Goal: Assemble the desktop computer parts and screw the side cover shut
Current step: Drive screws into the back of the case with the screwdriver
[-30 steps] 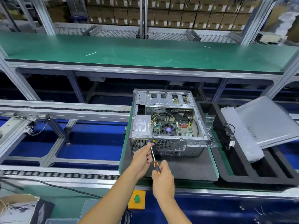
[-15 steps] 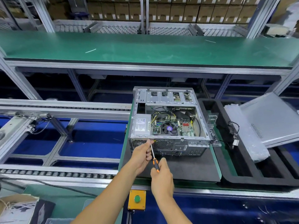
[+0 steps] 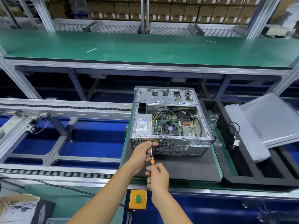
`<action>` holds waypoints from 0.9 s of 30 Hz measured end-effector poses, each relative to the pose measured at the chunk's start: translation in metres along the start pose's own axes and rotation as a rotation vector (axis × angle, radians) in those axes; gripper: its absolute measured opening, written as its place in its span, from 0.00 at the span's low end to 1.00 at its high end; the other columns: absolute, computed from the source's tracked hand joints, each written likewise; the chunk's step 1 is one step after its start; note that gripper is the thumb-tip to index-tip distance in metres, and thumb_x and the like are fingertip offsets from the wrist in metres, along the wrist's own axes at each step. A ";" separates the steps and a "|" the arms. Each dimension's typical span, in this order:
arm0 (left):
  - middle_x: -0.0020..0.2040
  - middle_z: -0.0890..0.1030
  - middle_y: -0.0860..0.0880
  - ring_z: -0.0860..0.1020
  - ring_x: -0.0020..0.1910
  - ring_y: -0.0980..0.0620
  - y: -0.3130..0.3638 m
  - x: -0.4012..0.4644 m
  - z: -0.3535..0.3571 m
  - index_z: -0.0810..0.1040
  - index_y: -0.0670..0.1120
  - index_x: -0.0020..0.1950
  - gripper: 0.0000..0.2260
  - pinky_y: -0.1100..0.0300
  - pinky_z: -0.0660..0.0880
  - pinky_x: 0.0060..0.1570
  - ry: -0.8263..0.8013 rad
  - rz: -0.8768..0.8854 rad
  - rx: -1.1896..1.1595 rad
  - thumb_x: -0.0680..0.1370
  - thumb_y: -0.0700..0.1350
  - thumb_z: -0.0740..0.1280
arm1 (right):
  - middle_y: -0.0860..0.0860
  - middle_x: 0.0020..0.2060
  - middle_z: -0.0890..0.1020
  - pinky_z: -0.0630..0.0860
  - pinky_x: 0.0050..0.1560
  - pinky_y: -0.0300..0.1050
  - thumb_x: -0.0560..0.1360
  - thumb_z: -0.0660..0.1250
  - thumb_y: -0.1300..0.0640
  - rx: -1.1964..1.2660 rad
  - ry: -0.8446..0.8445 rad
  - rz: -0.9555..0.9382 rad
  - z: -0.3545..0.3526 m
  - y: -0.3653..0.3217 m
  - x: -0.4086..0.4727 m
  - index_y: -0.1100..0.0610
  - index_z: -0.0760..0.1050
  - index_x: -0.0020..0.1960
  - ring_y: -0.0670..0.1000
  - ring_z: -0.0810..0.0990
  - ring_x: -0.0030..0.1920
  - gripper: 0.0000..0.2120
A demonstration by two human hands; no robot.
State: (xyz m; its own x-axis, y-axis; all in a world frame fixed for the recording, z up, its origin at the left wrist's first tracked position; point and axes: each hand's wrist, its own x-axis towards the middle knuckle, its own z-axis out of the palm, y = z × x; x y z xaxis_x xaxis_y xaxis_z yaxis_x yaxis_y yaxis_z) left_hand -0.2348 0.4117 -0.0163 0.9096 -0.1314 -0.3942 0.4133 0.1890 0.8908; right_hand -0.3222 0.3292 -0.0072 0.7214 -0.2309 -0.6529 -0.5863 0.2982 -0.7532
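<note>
An open desktop computer case (image 3: 171,120) lies on its side on a dark mat (image 3: 186,167), its motherboard, fan and power supply exposed. My right hand (image 3: 157,177) grips the orange handle of a slim screwdriver (image 3: 151,153). Its tip touches the top rear edge of the case near the power supply. My left hand (image 3: 142,152) pinches the metal shaft just below the tip. The grey side cover (image 3: 273,120) leans in a black foam tray on the right, apart from the case.
The black foam tray (image 3: 239,178) also holds a plastic-wrapped part (image 3: 246,133) and a loose cable (image 3: 234,131). Roller conveyor rails (image 3: 56,172) run to the left. A yellow box with a green button (image 3: 138,199) sits at the near edge. A long green shelf (image 3: 145,47) spans the back.
Both hands stay on the screwdriver at the same spot on the case's rear edge. The view has shifted slightly, with the case now a little further right.
</note>
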 end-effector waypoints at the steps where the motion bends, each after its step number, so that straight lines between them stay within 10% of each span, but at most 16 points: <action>1: 0.31 0.65 0.53 0.59 0.28 0.56 0.000 0.000 -0.002 0.82 0.42 0.58 0.14 0.63 0.58 0.27 -0.011 0.009 0.022 0.86 0.44 0.58 | 0.52 0.29 0.79 0.59 0.22 0.39 0.77 0.66 0.64 0.040 -0.010 0.059 -0.001 -0.002 0.000 0.61 0.78 0.41 0.47 0.68 0.23 0.06; 27: 0.28 0.62 0.54 0.59 0.28 0.57 0.001 -0.008 -0.001 0.76 0.43 0.47 0.14 0.63 0.58 0.28 0.010 0.048 0.250 0.86 0.49 0.58 | 0.52 0.27 0.79 0.64 0.21 0.38 0.78 0.66 0.61 -0.061 -0.028 -0.037 -0.001 -0.005 0.007 0.64 0.74 0.48 0.47 0.72 0.22 0.05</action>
State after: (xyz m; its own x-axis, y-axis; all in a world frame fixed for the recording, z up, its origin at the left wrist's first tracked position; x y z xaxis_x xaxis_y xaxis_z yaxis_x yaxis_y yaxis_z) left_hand -0.2413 0.4134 -0.0124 0.9289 -0.1187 -0.3509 0.3472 -0.0516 0.9364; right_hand -0.3149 0.3251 -0.0082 0.7523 -0.2148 -0.6228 -0.5798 0.2329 -0.7808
